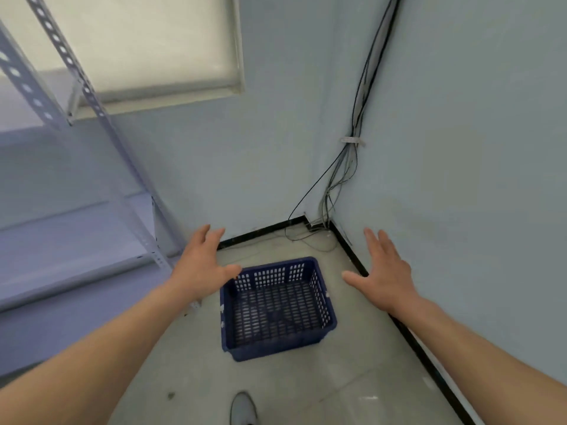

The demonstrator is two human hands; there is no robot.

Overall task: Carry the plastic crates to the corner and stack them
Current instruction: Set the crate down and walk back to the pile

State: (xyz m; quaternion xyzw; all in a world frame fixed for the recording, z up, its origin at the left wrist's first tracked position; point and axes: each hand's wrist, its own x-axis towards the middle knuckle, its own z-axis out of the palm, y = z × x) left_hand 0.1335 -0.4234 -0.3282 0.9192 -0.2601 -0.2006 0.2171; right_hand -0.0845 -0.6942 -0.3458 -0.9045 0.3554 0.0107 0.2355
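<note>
Though beside shelving (76, 240), crate (276, 351) near cables (352, 130).

Soft daylight enters through the pale blind-covered window (147, 41). Shadows are faint. Edges bend and blur slightly.

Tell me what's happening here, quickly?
A person faces the room's corner with left hand and right hand both open, fingers spread, held above a blue plastic crate on the floor. Neither hand seems to touch it. It is the only crate in view, empty, with nothing stacked on it. A metal rack stands at the left; cables hang down the corner.
</note>
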